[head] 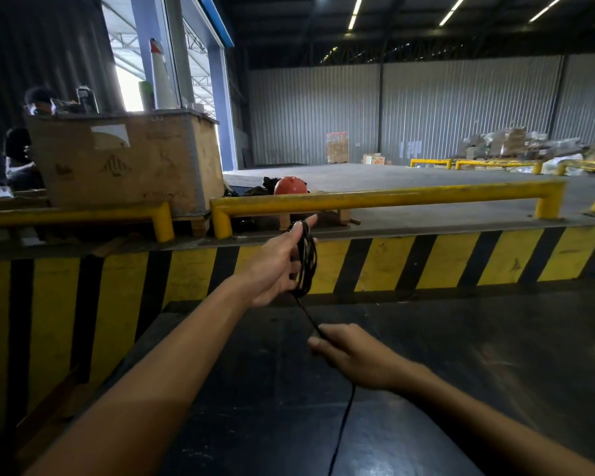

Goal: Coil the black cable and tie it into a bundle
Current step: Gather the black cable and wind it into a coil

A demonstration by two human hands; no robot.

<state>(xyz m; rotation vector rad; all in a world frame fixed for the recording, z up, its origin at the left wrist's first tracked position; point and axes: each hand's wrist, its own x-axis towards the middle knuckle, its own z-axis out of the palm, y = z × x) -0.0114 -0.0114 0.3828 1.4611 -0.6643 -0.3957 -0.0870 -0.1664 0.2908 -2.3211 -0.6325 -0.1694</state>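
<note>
While the coil is only partly wound, the head view shows the left hand (275, 261) raised in front of a yellow rail (385, 197), with several loops of the black cable (307, 259) hanging over its palm and fingers (308, 222). Those fingers are spread fairly wide, the forefinger pointing up and forward, so the loops rest on the hand rather than being pinched. From the bottom of the coil a single strand runs down to the right hand (352, 355), whose fingers are curled closed around it (the exact pinch is hidden by the knuckles), and the free tail trails on toward the bottom edge over a dark surface (461, 389). To wind the next turn well, I judge the right hand should keep the strand lightly taut and carry it round the left, laying each loop beside the others at matching length, while the left thumb closes to stop them slipping off.
</note>
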